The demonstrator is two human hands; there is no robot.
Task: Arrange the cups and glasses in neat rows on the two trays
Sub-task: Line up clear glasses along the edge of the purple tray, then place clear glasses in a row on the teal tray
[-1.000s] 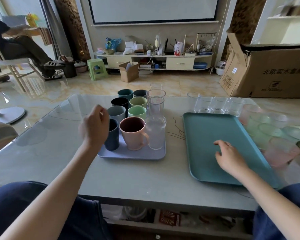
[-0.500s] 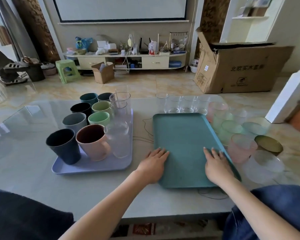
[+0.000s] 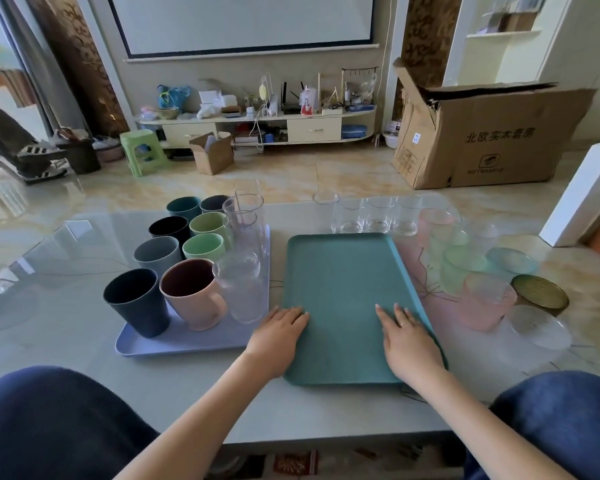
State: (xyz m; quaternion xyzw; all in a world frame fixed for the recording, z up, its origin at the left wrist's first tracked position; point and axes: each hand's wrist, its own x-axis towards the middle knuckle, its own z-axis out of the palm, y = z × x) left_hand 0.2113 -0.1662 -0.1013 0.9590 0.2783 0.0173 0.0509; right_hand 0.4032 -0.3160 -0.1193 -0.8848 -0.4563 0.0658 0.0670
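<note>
As before, hands (image 3: 278, 337) flat — teal tray (image 3: 340, 271) nudged left.

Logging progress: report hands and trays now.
Left hand, right hand flat on teal tray, holding nothing. Lilac tray full. Loose glasses wait behind, nothing blocking.

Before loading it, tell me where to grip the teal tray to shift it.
Probably grip the teal tray by its raised rim on both long sides, near the front. It lies flat and empty, and the left hand and right hand rest there.
</note>
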